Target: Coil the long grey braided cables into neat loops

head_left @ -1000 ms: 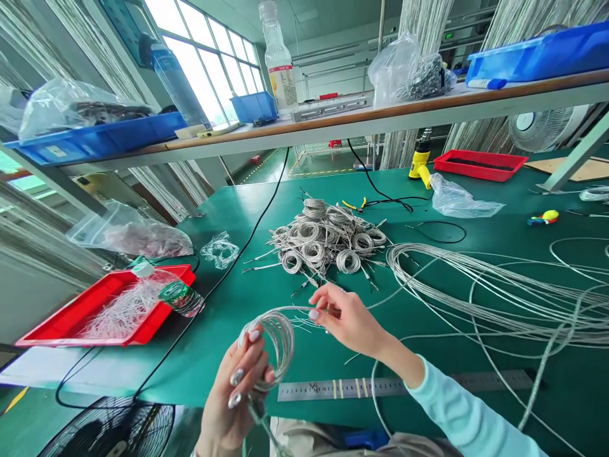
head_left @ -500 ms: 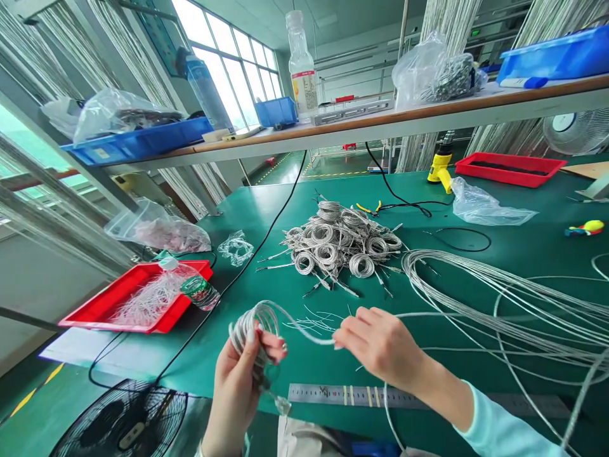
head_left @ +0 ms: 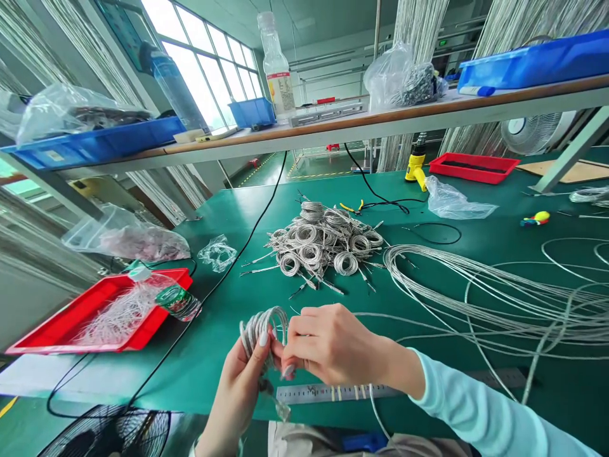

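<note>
Coil [head_left: 257,325] of grey cable is resting in a worker's left hand [head_left: 243,369] in the head view, above the near part of a green surface [head_left: 233,304]. The left fingers are pinching the coil, the thumb pressing on its near side, and a small connector [head_left: 282,411] is dangling beneath. The right hand [head_left: 328,343] is meeting the left at the coil's right side, its fingers curling together; their tips are partly hidden, so whether they are pinching cable is impossible to tell. A light blue sleeve [head_left: 476,403] is covering the right forearm. A ruler [head_left: 304,395] is lying on the surface, partly behind the right wrist. Beyond the hands, a pile of coils [head_left: 323,238] is occupying the middle, with pliers [head_left: 353,208] lying just behind it. Loose cables [head_left: 457,285] are stretching away to the right. At left, a red tray [head_left: 147,330] is holding white strips [head_left: 111,320], a bottle [head_left: 174,301] leaning across its edge. A yellow heat gun [head_left: 416,170] is standing at the far side, near another tray [head_left: 471,174]. Overhead, a shelf [head_left: 314,134] is spanning the view.
</note>
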